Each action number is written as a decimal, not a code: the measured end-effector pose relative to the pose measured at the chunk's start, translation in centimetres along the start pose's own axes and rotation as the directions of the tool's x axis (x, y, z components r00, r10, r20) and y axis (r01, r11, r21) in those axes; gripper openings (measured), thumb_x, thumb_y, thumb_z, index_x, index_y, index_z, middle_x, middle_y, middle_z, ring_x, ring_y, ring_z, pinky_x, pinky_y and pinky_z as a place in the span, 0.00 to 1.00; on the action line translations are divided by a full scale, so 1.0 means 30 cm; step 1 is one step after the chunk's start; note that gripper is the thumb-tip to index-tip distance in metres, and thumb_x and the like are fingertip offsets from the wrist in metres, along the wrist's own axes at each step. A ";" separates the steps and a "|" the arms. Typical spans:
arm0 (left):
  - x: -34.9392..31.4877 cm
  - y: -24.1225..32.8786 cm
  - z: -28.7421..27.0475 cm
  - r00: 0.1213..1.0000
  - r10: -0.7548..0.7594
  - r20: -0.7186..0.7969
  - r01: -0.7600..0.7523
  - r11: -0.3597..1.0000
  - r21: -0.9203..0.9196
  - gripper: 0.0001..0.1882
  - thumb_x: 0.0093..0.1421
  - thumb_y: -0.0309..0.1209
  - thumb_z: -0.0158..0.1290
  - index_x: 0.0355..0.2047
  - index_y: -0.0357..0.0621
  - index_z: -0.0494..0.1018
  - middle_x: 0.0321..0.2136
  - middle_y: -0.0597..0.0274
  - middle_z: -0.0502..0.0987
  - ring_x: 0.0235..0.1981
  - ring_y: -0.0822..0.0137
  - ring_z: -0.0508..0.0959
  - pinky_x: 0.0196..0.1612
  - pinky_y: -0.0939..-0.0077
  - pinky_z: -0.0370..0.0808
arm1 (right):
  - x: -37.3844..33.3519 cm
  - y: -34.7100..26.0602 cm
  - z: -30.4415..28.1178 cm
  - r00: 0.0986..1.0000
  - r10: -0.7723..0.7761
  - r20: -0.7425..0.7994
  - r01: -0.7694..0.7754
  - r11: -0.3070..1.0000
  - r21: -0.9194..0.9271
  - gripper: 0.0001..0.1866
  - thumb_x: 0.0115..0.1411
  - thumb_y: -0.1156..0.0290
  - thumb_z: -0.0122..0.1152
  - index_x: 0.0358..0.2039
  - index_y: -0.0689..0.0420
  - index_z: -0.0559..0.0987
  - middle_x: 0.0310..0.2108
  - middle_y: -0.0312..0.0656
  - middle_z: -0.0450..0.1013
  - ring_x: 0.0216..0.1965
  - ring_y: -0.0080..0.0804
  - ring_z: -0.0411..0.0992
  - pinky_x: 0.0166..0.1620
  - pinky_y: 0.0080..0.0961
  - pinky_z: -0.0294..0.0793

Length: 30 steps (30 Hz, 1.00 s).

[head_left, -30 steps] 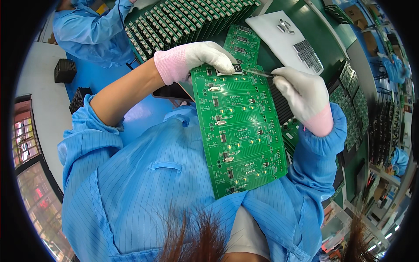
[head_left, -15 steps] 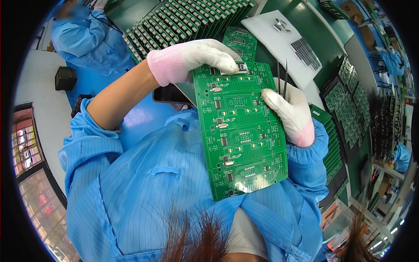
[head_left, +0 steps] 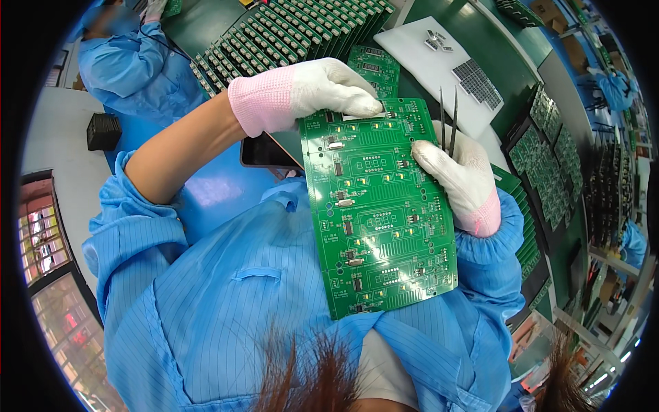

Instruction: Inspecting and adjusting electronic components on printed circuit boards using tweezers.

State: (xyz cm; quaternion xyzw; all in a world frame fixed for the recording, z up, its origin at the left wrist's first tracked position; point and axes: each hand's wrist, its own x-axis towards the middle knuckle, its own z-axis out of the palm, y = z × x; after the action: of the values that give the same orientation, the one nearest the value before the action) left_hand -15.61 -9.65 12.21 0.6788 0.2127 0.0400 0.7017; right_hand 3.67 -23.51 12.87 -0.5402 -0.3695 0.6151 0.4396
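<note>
A green circuit board (head_left: 374,202) is tilted up in front of my chest, with repeated sections of chips, small yellow parts and silver crystals. My left hand (head_left: 329,89), in a white glove with a pink cuff, is closed at its top edge. Its thumb and fingers press on a small digit display (head_left: 364,117), of which only a white edge shows. My right hand (head_left: 461,172), gloved alike, grips the board's right edge, thumb on the face and other fingers hidden behind. Dark tweezers (head_left: 454,127) stick up from this hand, tips apart and touching nothing.
Rows of upright boards (head_left: 288,34) stand at the back, beside another board with displays (head_left: 374,67). A white foam sheet (head_left: 439,72) carries loose displays (head_left: 473,84). More boards (head_left: 546,172) lie at right. A person in blue (head_left: 134,65) works at far left.
My left thumb has slid over the display, whose dark digit face no longer shows. The board has tilted slightly, its lower end moving right. My right hand still holds the edge and tweezers.
</note>
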 end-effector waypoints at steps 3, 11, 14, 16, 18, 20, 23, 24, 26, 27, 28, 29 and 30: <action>0.005 -0.022 -0.018 1.000 0.008 0.029 -0.008 1.000 -0.028 0.16 0.56 0.42 0.53 0.21 0.41 0.72 0.17 0.72 0.66 0.18 0.82 0.62 0.22 0.88 0.60 | 0.008 0.005 -0.020 0.990 -0.138 -0.040 0.123 0.959 -0.256 0.22 0.53 0.63 0.62 0.42 0.66 0.73 0.26 0.42 0.74 0.24 0.22 0.69 0.28 0.14 0.69; -0.002 -0.036 -0.031 0.998 -0.026 0.063 0.036 0.987 -0.155 0.16 0.56 0.42 0.53 0.19 0.43 0.69 0.16 0.73 0.64 0.16 0.82 0.60 0.20 0.88 0.58 | -0.025 -0.081 -0.055 0.883 -0.422 0.206 0.344 0.284 -0.895 0.12 0.54 0.63 0.58 0.36 0.55 0.74 0.24 0.39 0.73 0.22 0.34 0.70 0.27 0.25 0.70; 0.000 -0.015 -0.018 0.998 -0.032 0.048 0.039 0.988 -0.148 0.16 0.56 0.41 0.53 0.19 0.43 0.69 0.16 0.73 0.63 0.16 0.82 0.60 0.20 0.88 0.58 | -0.023 -0.077 -0.033 0.833 -0.490 0.256 0.351 0.111 -0.930 0.09 0.54 0.64 0.57 0.31 0.54 0.73 0.22 0.37 0.72 0.22 0.34 0.70 0.26 0.26 0.69; 0.002 -0.004 -0.011 0.999 -0.038 0.026 0.041 0.989 -0.142 0.16 0.56 0.41 0.53 0.18 0.43 0.69 0.16 0.73 0.63 0.16 0.82 0.59 0.20 0.88 0.58 | -0.017 -0.073 -0.014 0.777 -0.542 0.321 0.341 -0.067 -0.938 0.07 0.54 0.65 0.56 0.27 0.53 0.71 0.20 0.36 0.71 0.22 0.34 0.69 0.25 0.27 0.69; 0.001 -0.013 -0.015 0.999 -0.030 0.024 0.033 0.990 -0.136 0.16 0.56 0.41 0.53 0.19 0.43 0.69 0.16 0.73 0.63 0.16 0.82 0.60 0.20 0.88 0.58 | -0.010 -0.068 -0.002 0.762 -0.556 0.332 0.341 -0.091 -0.936 0.06 0.52 0.66 0.57 0.28 0.53 0.72 0.20 0.36 0.71 0.21 0.33 0.69 0.25 0.26 0.68; 0.003 -0.026 -0.024 0.999 -0.011 0.030 0.015 0.992 -0.123 0.16 0.56 0.41 0.53 0.19 0.43 0.69 0.16 0.73 0.64 0.16 0.83 0.60 0.20 0.88 0.57 | -0.002 -0.064 0.008 0.734 -0.583 0.348 0.331 -0.140 -0.933 0.06 0.50 0.69 0.60 0.29 0.54 0.75 0.19 0.36 0.70 0.20 0.32 0.68 0.25 0.24 0.67; 0.005 -0.030 -0.024 1.000 -0.004 0.029 0.008 0.993 -0.121 0.16 0.56 0.41 0.53 0.19 0.43 0.69 0.16 0.73 0.64 0.16 0.83 0.60 0.20 0.89 0.58 | -0.001 -0.064 0.019 0.723 -0.595 0.350 0.302 -0.184 -0.936 0.07 0.48 0.71 0.62 0.29 0.55 0.76 0.18 0.35 0.69 0.20 0.30 0.67 0.25 0.23 0.67; 0.006 -0.029 -0.023 1.000 -0.005 0.026 0.009 0.992 -0.126 0.16 0.56 0.41 0.53 0.19 0.43 0.70 0.16 0.72 0.64 0.16 0.83 0.60 0.20 0.89 0.58 | -0.004 -0.065 0.022 0.726 -0.595 0.344 0.277 -0.204 -0.939 0.06 0.48 0.71 0.62 0.29 0.54 0.76 0.18 0.35 0.69 0.20 0.30 0.67 0.25 0.23 0.67; 0.009 -0.026 -0.020 1.000 -0.007 0.019 0.010 0.991 -0.134 0.16 0.56 0.41 0.53 0.20 0.43 0.70 0.16 0.72 0.64 0.16 0.83 0.60 0.20 0.89 0.58 | -0.011 -0.067 0.030 0.732 -0.596 0.330 0.227 -0.244 -0.943 0.06 0.49 0.71 0.62 0.28 0.54 0.76 0.18 0.34 0.69 0.20 0.29 0.67 0.25 0.23 0.67; 0.007 -0.023 -0.017 1.000 -0.007 0.017 0.009 0.991 -0.135 0.16 0.56 0.41 0.53 0.20 0.43 0.70 0.16 0.72 0.64 0.16 0.83 0.60 0.20 0.89 0.58 | -0.016 -0.067 0.038 0.732 -0.595 0.332 0.229 -0.245 -0.942 0.06 0.49 0.71 0.62 0.28 0.54 0.76 0.18 0.34 0.69 0.20 0.29 0.67 0.25 0.23 0.67; 0.003 -0.016 -0.011 1.000 -0.009 0.006 0.010 0.991 -0.130 0.16 0.55 0.41 0.53 0.20 0.43 0.70 0.16 0.72 0.64 0.16 0.83 0.60 0.20 0.89 0.58 | -0.022 -0.068 0.048 0.743 -0.592 0.313 0.200 -0.251 -0.947 0.06 0.49 0.71 0.62 0.28 0.54 0.76 0.19 0.34 0.70 0.21 0.29 0.67 0.25 0.23 0.67; -0.001 -0.007 -0.005 1.000 -0.012 -0.004 0.012 0.992 -0.125 0.16 0.55 0.41 0.53 0.19 0.43 0.70 0.16 0.72 0.64 0.16 0.83 0.60 0.20 0.89 0.58 | -0.028 -0.069 0.058 0.753 -0.589 0.293 0.170 -0.256 -0.952 0.06 0.49 0.71 0.61 0.29 0.54 0.75 0.19 0.34 0.70 0.21 0.29 0.67 0.25 0.22 0.67; -0.004 0.001 0.001 1.000 -0.015 -0.015 0.013 0.993 -0.120 0.16 0.55 0.41 0.53 0.19 0.43 0.70 0.16 0.73 0.64 0.16 0.83 0.60 0.20 0.89 0.58 | -0.034 -0.069 0.066 0.763 -0.586 0.273 0.141 -0.261 -0.955 0.06 0.49 0.71 0.61 0.29 0.54 0.75 0.19 0.34 0.70 0.21 0.28 0.67 0.25 0.22 0.67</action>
State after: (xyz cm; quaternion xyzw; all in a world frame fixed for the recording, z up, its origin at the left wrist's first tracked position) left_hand -15.71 -9.72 12.26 0.6334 0.2204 0.0530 0.7399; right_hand 2.04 -23.74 15.43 -0.6191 -0.7673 -0.1262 0.1095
